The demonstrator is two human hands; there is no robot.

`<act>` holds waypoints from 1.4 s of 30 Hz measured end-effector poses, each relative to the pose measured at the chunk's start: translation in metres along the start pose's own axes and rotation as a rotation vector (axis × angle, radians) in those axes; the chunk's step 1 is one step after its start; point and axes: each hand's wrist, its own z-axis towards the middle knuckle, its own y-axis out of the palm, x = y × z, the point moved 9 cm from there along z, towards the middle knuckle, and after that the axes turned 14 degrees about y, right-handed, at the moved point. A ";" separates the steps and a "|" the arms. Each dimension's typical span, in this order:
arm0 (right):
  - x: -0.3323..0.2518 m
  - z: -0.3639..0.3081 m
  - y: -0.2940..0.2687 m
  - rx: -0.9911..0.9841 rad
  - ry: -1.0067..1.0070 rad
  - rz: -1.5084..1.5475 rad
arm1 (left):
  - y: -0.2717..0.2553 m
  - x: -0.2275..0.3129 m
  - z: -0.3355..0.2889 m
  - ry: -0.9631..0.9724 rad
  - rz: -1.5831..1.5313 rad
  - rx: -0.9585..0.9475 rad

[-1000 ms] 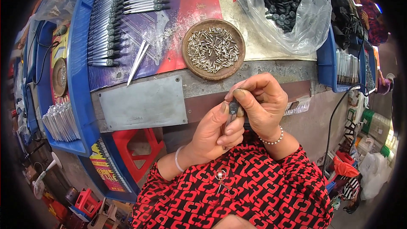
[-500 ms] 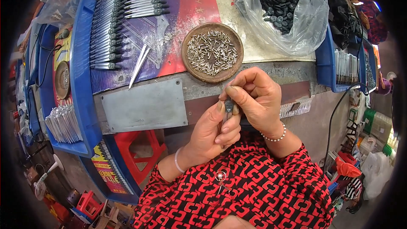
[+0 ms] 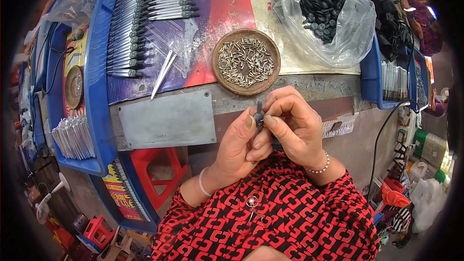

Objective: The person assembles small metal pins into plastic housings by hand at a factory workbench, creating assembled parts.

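One black piece (image 3: 259, 114) stands pinched in the fingertips of the left hand (image 3: 244, 137) and right hand (image 3: 296, 128), brought together at the near edge of the counter (image 3: 309, 85). Just beyond sits a bowl (image 3: 247, 90) of metal pins (image 3: 251, 48); farther right, a clear bag (image 3: 356, 31) holds black caps (image 3: 321, 15).

A red stool (image 3: 139, 171) stands left, a white bag (image 3: 428, 205) right.

Left grip (image 3: 239, 142), right grip (image 3: 295, 125), pinched dark piece (image 3: 259, 116)
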 end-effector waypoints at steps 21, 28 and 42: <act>0.011 0.000 0.022 -0.421 0.190 0.192 | 0.003 0.000 -0.008 0.010 0.097 -0.124; 0.002 0.013 0.018 -0.317 0.195 -0.003 | 0.003 0.003 -0.010 -0.004 0.070 -0.097; -0.018 0.072 0.025 0.088 -0.319 -1.248 | -0.008 0.021 -0.014 0.101 0.099 -0.004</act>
